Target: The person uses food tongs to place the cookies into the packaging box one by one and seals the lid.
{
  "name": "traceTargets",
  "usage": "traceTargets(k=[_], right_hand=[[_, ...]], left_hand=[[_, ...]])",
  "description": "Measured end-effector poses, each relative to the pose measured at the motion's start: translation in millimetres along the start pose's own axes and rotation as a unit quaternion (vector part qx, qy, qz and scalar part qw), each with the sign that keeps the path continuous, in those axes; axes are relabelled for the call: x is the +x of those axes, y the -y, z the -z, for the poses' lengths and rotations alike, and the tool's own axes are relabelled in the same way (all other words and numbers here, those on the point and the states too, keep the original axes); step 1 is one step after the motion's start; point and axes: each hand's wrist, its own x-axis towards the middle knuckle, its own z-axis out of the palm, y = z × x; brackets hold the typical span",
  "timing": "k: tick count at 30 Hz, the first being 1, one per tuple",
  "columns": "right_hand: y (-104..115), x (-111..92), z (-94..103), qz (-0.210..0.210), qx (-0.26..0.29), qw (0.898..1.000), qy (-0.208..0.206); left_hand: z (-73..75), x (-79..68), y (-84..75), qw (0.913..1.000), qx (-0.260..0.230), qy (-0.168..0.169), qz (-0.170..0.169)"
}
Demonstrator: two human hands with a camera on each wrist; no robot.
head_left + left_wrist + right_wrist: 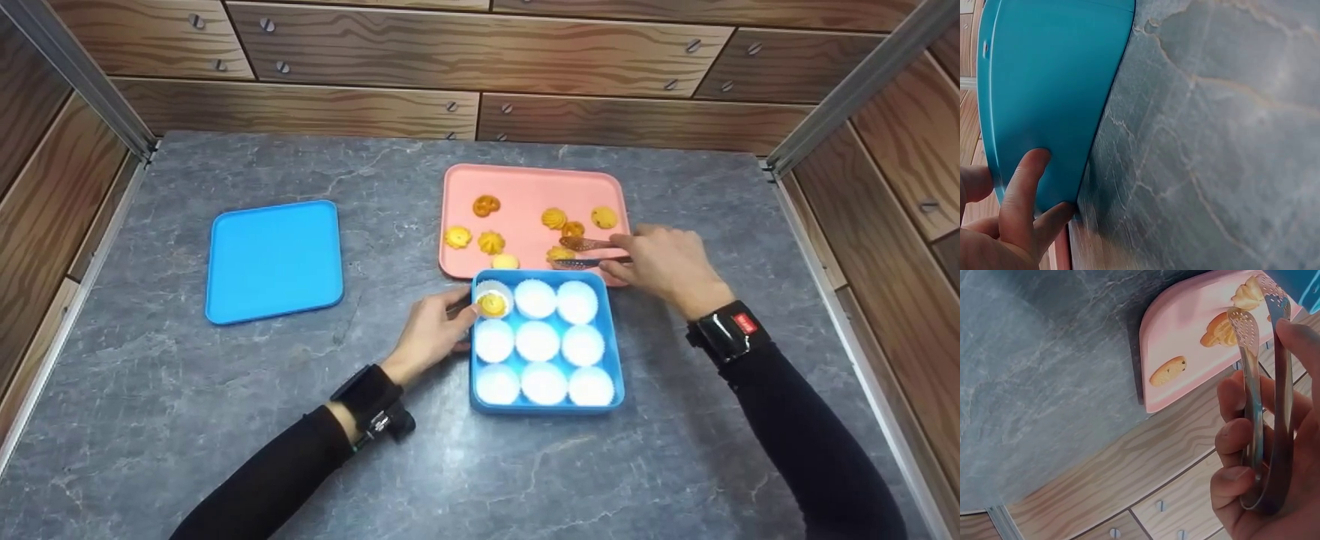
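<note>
My left hand (429, 330) grips the left wall of a blue box (547, 409) near its far corner, thumb over the rim and fingers against the outside. White paper cups (537, 341) fill the box in rows. A yellow cookie (492, 304) lies in the far-left cup. My right hand (667, 262) holds metal tongs (1283, 382) with perforated tips. Over the pink tray (525, 195), the spread tips flank a swirl cookie (560, 253) near the tray's front edge. A pretzel-shaped cookie (573, 229) lies just beyond them.
Other cookies are spread on the tray, among them a pretzel shape (486, 205), a star shape (491, 242) and a round speckled one (604, 217). A flat blue lid (274, 262) lies at the left. Wood-patterned panels (480, 52) enclose the grey table (360, 187).
</note>
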Motion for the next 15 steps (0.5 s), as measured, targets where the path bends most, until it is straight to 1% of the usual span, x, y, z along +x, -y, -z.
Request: traceTargets(k=[4, 10, 15], right_hand=[[2.7, 3.7, 3.3, 0.007, -0.014, 1.0, 0.01], [7.3, 11.7, 12.3, 0.025, -0.04, 0.999, 0.018], [7.1, 17.8, 17.4, 0.039, -0.025, 0.998, 0.031]], left_hand=[[0.1, 0.5, 1.0, 1.0, 0.0, -0.003, 0.001], [-0.2, 0.4, 0.4, 0.9999, 0.016, -0.002, -0.006], [-0.6, 0.8, -0.5, 0.9999, 0.014, -0.003, -0.001]])
